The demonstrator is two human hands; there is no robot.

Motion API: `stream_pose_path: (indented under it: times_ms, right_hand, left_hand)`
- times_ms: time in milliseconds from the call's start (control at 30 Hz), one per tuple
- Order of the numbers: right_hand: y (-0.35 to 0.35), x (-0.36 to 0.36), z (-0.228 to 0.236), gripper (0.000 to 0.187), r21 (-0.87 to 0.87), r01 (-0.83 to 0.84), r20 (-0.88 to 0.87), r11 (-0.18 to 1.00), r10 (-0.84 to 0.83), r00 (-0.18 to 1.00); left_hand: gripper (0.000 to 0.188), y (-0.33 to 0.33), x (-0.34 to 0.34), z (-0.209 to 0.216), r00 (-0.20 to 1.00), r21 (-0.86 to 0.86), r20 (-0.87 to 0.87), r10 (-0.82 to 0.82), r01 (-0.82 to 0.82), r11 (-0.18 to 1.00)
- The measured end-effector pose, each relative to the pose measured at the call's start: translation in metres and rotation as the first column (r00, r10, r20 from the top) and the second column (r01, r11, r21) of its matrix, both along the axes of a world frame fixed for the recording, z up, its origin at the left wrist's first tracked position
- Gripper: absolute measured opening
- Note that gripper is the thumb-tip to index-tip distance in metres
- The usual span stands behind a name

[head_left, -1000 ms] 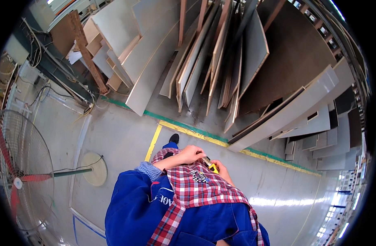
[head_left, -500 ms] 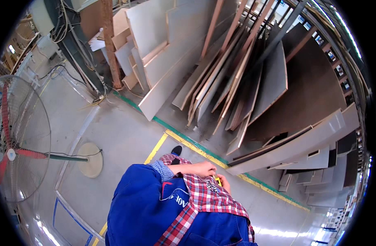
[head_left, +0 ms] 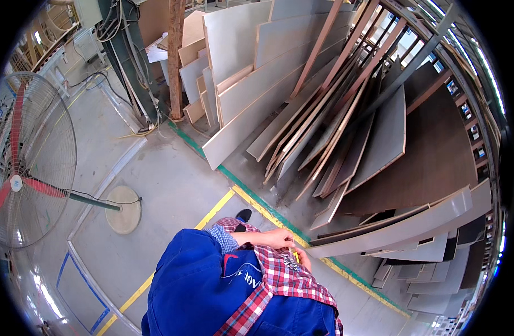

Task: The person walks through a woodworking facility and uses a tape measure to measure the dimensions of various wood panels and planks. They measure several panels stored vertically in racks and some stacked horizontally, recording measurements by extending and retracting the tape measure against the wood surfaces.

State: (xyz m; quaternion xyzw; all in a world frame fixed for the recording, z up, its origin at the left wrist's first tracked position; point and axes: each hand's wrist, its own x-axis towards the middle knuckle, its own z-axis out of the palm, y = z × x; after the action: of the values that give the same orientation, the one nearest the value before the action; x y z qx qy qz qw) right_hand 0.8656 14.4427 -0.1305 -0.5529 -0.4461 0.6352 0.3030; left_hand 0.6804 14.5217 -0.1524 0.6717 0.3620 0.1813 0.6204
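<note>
In front of my chest, my left hand [head_left: 280, 238] is closed, its fingertips pinched together close to my right hand. What those fingertips hold, if anything, is too small to make out. My right hand [head_left: 305, 260] is curled around a small yellow tape measure [head_left: 295, 257], of which only a part shows. The red-and-white checked apron [head_left: 279, 274] hides the rest of my right hand and its forearm. A blue checked cuff [head_left: 224, 238] covers my left wrist.
Tall boards [head_left: 285, 140] lean in a rack ahead, and a long pale board [head_left: 402, 227] juts out at the right. On the left stands a large caged fan [head_left: 30, 162] on a round base [head_left: 123, 210]. Yellow and green lines [head_left: 268, 208] mark the floor.
The view has shifted, so the rack and the post now sit slightly further right and lower. My hands stay close together at the tape measure, with little visible movement.
</note>
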Motion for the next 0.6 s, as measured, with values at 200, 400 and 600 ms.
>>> stream_pose_path:
  times_ms: [200, 400, 600]
  right_hand:
    - [0.005, 0.003, -0.016, 0.035, -0.073, -0.028, 0.004, 0.997, 0.029, 1.0]
    - [0.008, -0.007, 0.005, 0.036, -0.11, -0.109, 0.072, 0.988, 0.117, 0.991]
    - [0.008, 0.006, -0.015, 0.039, -0.094, -0.11, 0.081, 0.989, 0.118, 0.99]
  left_hand:
    - [0.023, 0.004, -0.017, -0.015, 0.83, -0.448, 0.292, 0.474, -0.319, 0.835]
    - [0.023, 0.013, -0.053, 0.002, 0.531, -0.618, 0.242, 0.812, -0.561, 0.551]
    - [0.025, 0.009, -0.04, -0.001, 0.603, -0.594, 0.261, 0.754, -0.515, 0.617]
